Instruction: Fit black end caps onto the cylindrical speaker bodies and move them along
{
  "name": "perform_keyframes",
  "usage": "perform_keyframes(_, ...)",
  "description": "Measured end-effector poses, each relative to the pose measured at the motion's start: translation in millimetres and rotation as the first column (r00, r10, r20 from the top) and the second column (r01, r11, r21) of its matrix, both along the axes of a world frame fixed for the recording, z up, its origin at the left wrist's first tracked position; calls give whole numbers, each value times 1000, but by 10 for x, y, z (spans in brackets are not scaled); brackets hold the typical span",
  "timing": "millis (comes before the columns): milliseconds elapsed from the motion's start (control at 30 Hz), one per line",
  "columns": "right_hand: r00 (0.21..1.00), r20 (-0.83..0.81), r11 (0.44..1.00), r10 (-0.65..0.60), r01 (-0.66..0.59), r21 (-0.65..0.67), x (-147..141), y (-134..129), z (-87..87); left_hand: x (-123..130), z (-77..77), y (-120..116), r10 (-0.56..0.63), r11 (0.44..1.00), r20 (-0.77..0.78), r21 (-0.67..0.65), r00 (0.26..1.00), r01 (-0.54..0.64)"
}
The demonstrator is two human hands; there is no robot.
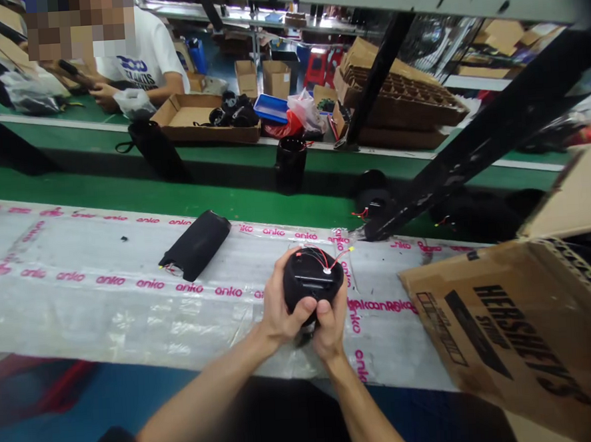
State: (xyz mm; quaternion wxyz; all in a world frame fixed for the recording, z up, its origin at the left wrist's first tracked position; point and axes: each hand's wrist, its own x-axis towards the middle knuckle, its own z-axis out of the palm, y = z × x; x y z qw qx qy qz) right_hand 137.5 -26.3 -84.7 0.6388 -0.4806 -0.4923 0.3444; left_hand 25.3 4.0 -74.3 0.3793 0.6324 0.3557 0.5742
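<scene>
Between my two hands is a black rounded housing (313, 283) with a glossy end facing up. Thin red wires and a small white connector (327, 270) come out of that end. My left hand (283, 308) wraps around its left side, and my right hand (332, 315) grips its right side. Both thumbs press on the near edge, side by side. The underside of the housing is hidden. To the left, a black fabric-covered cylinder (197, 246) lies on the taped worktop (131, 311), with wires at its near end.
A green conveyor belt (233, 191) runs beyond the worktop, carrying several black cylinders, one upright (291, 164). A cardboard box (512, 328) stands at right, below a black slanted post (450, 138). Across the belt sit a person (139, 50) and an open carton (189, 117).
</scene>
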Motion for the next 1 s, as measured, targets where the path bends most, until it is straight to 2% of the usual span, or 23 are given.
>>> perform_keyframes(100, 994, -36, 994, -100, 101, 35, -71, -43, 159, 83, 103, -84, 61, 998, 38, -6, 997, -61)
perform_keyframes(233, 997, -14, 997, -78, 77, -4, -42, -80, 251, 90, 109, -132, 47, 998, 56, -45, 997, -45)
perform_keyframes(367, 992, 20, 992, -121, 122, -14, -32, -137, 147, 81, -37, -197, 51, 998, 0, -46, 999, -51)
perform_keyframes(500, 991, 57, 991, -123, 125, -37, -81, -253, 45, 85, -212, -286, 46, 999, -24, 25, 999, -46)
perform_keyframes(633, 992, 97, 992, -80, 89, -95, -23, -306, 107, 109, -265, -299, 37, 998, 10, 42, 999, -38)
perform_keyframes(733, 965, 251, 987, 71, -31, -161, 213, -318, 303, 130, -245, -267, 49, 999, 6, 3, 999, -49)
perform_keyframes(800, 901, 431, 998, 39, -14, -62, 427, -361, 504, 135, -225, -250, 44, 999, -5, -9, 999, -45)
perform_keyframes(867, 766, 630, 984, -131, 21, 179, 617, -428, 724, 133, -210, -243, 40, 999, -9, -8, 999, -40)
perform_keyframes(933, 558, 800, 937, -221, -106, 333, 736, -477, 916, 127, -204, -242, 39, 999, -11, 4, 999, -39)
perform_keyframes(1000, 332, 923, 904, -193, -305, 299, 779, -468, 1043, 123, -206, -243, 36, 999, -13, 24, 999, -36)
